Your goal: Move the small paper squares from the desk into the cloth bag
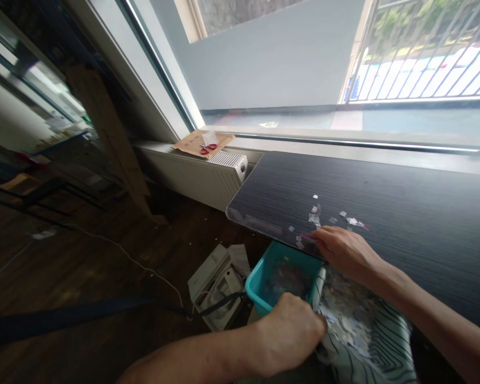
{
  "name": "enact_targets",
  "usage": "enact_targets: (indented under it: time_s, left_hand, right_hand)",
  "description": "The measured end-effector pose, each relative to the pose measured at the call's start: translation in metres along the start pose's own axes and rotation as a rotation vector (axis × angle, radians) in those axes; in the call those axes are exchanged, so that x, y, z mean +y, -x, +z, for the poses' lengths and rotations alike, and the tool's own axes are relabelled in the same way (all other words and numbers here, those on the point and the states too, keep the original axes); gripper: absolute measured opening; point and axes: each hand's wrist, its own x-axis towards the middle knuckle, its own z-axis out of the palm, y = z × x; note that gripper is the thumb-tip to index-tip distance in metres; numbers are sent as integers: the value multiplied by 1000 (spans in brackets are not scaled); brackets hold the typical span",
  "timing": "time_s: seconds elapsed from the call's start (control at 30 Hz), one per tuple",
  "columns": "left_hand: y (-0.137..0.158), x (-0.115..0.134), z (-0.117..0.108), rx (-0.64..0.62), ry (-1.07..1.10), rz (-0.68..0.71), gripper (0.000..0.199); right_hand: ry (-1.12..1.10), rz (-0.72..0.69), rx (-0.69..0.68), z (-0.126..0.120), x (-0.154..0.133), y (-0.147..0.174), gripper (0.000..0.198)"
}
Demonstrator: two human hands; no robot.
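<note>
My left hand is closed in a fist at the near corner of a teal plastic bin, apparently gripping its rim, with the fingers mostly hidden. Small scraps lie inside the bin. Against its right side is a striped cloth bag full of paper scraps. On the dark tabletop, close to its front edge, my right hand has its fingers bent and together. A thin reddish piece shows at its fingertips; whether it is gripped or only touched is unclear. Small clear and white square pieces are scattered around that hand.
The dark wood-grain table stands along the window. Left of it, a radiator sits beneath a brown envelope with red-handled scissors. A white open box and a cable lie on the floor.
</note>
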Motion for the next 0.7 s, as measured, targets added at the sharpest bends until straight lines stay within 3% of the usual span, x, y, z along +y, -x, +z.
enact_targets:
  time_s: [0.17, 0.3, 0.43, 0.6, 0.7]
  left_hand:
    - [2, 0, -2, 3, -3, -7, 2]
    - [3, 0, -4, -22, -2, -14, 3]
    - [4, 0, -2, 2, -3, -11, 2]
    - [3, 1, 3, 36, -24, -16, 2]
    - [3, 0, 8, 49, -13, -28, 3]
  right_hand:
    - [-82, -79, -18, 2, -9, 10, 29]
    - [-48, -14, 7, 1, -11, 11, 27]
    - [-107, -46, -26, -2, -12, -1, 28]
    - [-4, 38, 33, -3, -15, -25, 29]
    - [-45, -39, -30, -2, -21, -19, 29]
